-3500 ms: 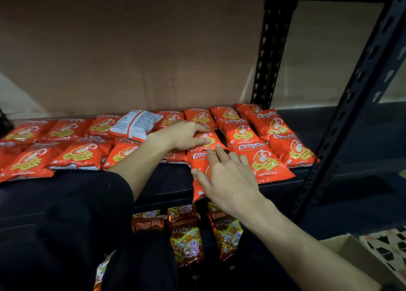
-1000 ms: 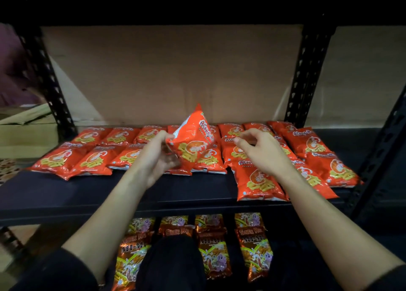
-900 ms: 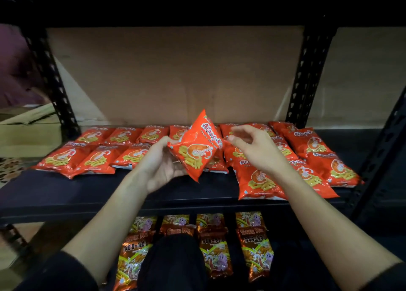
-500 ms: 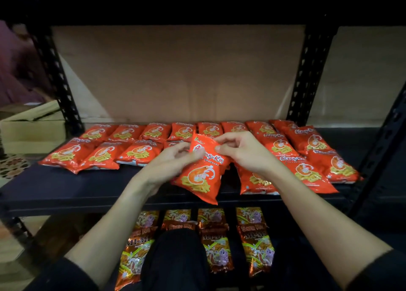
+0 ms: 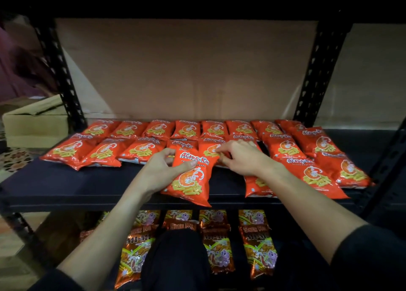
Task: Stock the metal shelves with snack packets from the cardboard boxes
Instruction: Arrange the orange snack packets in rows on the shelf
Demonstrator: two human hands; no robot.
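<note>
An orange prawn-cracker packet (image 5: pixel 190 180) lies flat at the front middle of the black metal shelf (image 5: pixel 66 187). My left hand (image 5: pixel 163 171) grips its left edge, thumb laid across the printed front. My right hand (image 5: pixel 240 156) pinches its top right corner, fingers curled over the packet behind. Several matching orange packets (image 5: pixel 140 150) lie in rows across the shelf, front side up, filling the back and the right side.
A lower shelf holds several brown-orange snack packets (image 5: pixel 217 246). Black perforated uprights (image 5: pixel 318 71) stand at both sides, with a brown cardboard backing behind. A cardboard box (image 5: pixel 33 123) sits at far left. My dark-clothed knee is between my arms below.
The packet that my left hand held up tilted in the air has come down flat onto the shelf front, and my right hand has moved in to take its top corner.
</note>
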